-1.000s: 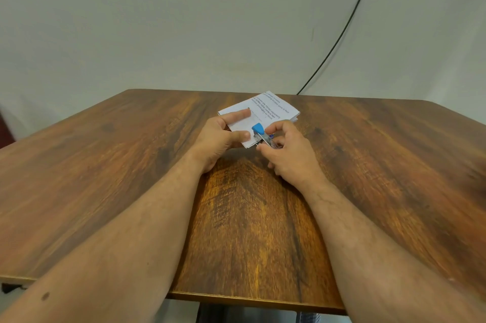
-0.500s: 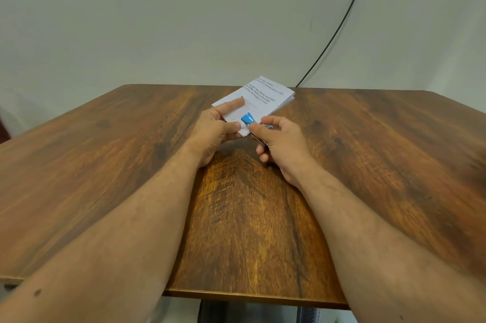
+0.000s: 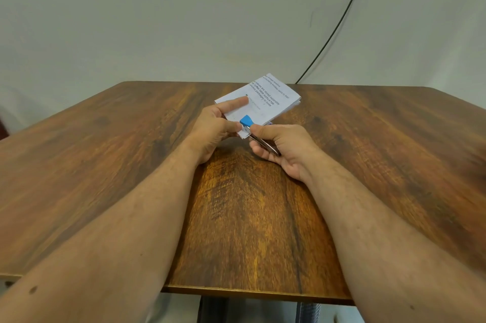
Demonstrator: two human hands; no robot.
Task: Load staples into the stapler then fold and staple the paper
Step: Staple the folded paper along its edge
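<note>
A folded white paper [image 3: 268, 101] with printed text is lifted off the wooden table [image 3: 105, 164], its far end tilted up. My left hand [image 3: 213, 130] holds its near left corner, the index finger stretched along the top and the thumb pressing at the near edge. A small stapler [image 3: 247, 122] with a blue head and metal body bites the paper's near edge. My right hand [image 3: 284, 149] grips the stapler's rear, thumb on top and fingers curled beneath.
A black cable [image 3: 336, 25] runs down the pale wall to behind the table's far edge. The table's near edge [image 3: 236, 291] lies below my forearms.
Both hands and the paper with the stapler shifted slightly; the paper's far end has lifted higher. The right hand's grip has slid back along the stapler, showing more of its metal body.
</note>
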